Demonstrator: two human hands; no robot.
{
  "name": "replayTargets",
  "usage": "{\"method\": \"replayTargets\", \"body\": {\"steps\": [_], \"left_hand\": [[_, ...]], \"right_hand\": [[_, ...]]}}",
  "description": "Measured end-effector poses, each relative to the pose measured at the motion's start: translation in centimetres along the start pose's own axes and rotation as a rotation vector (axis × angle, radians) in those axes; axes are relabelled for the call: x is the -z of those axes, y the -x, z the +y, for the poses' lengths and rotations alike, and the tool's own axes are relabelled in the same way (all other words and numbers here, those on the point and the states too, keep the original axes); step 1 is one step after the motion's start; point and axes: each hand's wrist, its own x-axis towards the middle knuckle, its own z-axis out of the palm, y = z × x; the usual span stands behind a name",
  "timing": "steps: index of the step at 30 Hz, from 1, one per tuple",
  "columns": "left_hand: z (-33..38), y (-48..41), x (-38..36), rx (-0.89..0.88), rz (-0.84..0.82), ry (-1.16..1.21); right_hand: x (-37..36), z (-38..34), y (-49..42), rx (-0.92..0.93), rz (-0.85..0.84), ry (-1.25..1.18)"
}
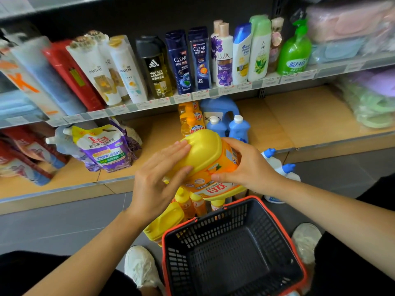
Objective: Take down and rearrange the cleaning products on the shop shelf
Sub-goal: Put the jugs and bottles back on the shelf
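Observation:
A big yellow-orange detergent jug (210, 163) is held upside down in mid-air in front of the low shelf (277, 124). My right hand (243, 165) grips its labelled side, thumb and fingers curled round it. My left hand (162, 178) lies flat against its yellow end with straight fingers. On the shelf behind stand orange dish-soap bottles (190, 118), two small blue bottles (228, 127) and a large blue jug (220, 105). A purple refill pouch (104, 148) leans at the shelf's left.
A black basket with a red rim (235, 248) sits on the floor between my shoes. Beside it on the floor are another yellow jug (164, 223), small orange bottles (192, 201) and white spray bottles (277, 165). Shampoo bottles (181, 60) fill the upper shelf.

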Motion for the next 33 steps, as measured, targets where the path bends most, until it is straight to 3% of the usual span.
{"method": "replayTargets", "body": {"steps": [3, 12, 16, 23, 28, 33], "left_hand": [[-0.2, -0.2, 0.4, 0.204, 0.058, 0.083], [-0.6, -0.2, 0.4, 0.761, -0.032, 0.547], [0.1, -0.5, -0.1, 0.753, -0.069, 0.579], [-0.1, -0.8, -0.9, 0.974, 0.076, 0.631], [-1.0, -0.3, -0.5, 0.919, 0.055, 0.63], [-0.8, 0.6, -0.7, 0.727, -0.017, 0.556]], "right_hand": [[0.4, -0.4, 0.1, 0.015, 0.017, 0.02], [0.8, -1.0, 0.6, 0.02, 0.019, 0.056], [0.2, -0.9, 0.8, 0.023, 0.004, 0.045], [-0.9, 0.1, 1.1, 0.015, -0.047, -0.005], [-0.7, 0.4, 0.7, -0.003, -0.051, -0.019], [-0.6, 0.3, 0.2, -0.02, -0.025, -0.025]]}}
